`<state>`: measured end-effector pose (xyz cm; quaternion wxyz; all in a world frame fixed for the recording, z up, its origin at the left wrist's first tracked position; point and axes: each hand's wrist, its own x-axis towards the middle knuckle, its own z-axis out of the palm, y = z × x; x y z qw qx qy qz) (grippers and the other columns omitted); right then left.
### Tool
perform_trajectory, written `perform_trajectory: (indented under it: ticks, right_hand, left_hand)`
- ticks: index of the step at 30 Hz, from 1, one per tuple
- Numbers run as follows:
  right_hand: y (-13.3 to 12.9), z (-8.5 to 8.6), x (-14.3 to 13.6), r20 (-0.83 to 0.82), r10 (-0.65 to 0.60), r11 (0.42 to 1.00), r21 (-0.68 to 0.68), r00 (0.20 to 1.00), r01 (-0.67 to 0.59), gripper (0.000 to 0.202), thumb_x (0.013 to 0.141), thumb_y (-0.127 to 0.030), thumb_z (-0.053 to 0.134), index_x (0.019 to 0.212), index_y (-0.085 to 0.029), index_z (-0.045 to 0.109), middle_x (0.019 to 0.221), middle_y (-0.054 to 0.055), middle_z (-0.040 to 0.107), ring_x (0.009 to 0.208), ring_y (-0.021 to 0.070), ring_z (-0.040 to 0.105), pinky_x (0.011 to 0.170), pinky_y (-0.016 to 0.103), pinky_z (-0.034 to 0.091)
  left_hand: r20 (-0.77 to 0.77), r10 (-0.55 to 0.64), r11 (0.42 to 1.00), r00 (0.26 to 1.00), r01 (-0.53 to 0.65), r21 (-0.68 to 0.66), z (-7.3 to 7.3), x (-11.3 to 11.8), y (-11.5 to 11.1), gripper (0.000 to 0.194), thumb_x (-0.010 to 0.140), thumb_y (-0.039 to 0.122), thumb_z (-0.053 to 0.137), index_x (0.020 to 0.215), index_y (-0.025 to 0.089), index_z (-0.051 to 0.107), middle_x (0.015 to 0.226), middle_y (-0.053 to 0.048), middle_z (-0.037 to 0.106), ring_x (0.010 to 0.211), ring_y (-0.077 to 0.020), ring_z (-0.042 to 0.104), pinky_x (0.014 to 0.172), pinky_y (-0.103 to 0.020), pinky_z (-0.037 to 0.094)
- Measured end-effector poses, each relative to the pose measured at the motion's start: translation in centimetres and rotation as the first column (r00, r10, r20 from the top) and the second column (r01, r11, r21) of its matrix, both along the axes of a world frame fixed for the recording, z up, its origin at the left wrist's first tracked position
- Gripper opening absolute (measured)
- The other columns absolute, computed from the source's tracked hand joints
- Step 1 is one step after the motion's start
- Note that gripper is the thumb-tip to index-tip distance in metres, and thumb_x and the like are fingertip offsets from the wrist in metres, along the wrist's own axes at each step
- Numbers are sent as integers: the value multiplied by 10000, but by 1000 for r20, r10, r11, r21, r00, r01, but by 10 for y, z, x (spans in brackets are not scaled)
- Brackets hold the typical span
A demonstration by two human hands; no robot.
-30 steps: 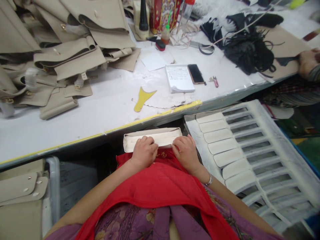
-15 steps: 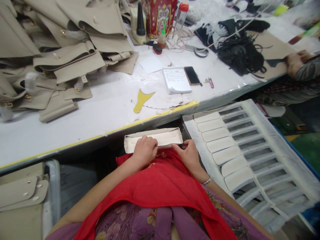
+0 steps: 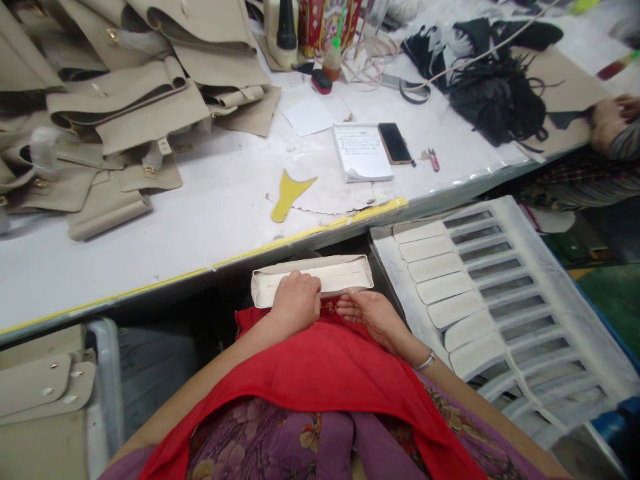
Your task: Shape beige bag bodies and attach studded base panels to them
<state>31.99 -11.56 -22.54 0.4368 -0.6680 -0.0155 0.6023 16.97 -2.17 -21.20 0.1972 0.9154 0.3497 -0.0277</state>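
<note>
A long, narrow, cream-coloured bag piece (image 3: 340, 279), box-shaped with raised beige edges, is held in front of my red apron, below the table's edge. My left hand (image 3: 299, 298) is closed over its near edge, left of the middle, and the fingertips are curled out of sight. By the near right corner, my right hand (image 3: 373, 317) has its fingers stretched out below the edge. The right thumb lies at that edge, seemingly touching it. Most of the piece's underside is hidden.
Beige bag parts (image 3: 135, 100) are heaped on the white table (image 3: 200, 220). A yellow template (image 3: 290, 195), a notepad (image 3: 363, 152) and a phone (image 3: 395, 143) lie there too. At right, a rack (image 3: 480, 267) carries pale flaps. Another person's hands (image 3: 613, 123) are at far right.
My right hand has turned and its fingers now extend leftward beneath the near edge. My left hand stays on the bag piece. The view has shifted slightly.
</note>
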Motion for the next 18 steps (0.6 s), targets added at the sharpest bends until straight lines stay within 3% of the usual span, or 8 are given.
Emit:
perform_trajectory:
  ticks: [6,9,14,18]
  right_hand:
    - [5,-6,-4,-47,-35,999,-38,998,33,207,836,-246,597,687,-108,636,680,80,695,590,128,662,542,193,521]
    - [10,-6,-6,-65,-11,999,-42,998,8,225,765,-318,676,672,-115,653,707,84,705,608,138,666,588,216,528]
    - [18,-9,-14,-19,138,990,42,990,-137,403,592,-509,752,690,-122,697,759,89,717,715,180,673,754,282,516]
    - [18,-15,-23,-36,151,983,111,988,-146,439,554,-541,756,686,-128,691,750,86,716,713,193,672,764,304,513]
  left_hand:
    - [-20,-19,999,1000,18,-38,-3,3,7,150,782,202,477,821,149,612,860,-95,636,865,-261,523,733,-382,416]
    - [-24,-24,998,999,22,-63,-4,4,10,147,780,198,480,826,148,611,865,-95,633,876,-265,521,741,-390,417]
    - [-40,-20,996,999,16,-85,-5,6,15,144,797,211,483,833,150,609,863,-93,631,880,-274,521,722,-391,419]
    - [-10,-31,993,999,30,-112,-6,3,15,128,807,215,495,846,158,603,847,-83,627,860,-257,517,729,-374,423]
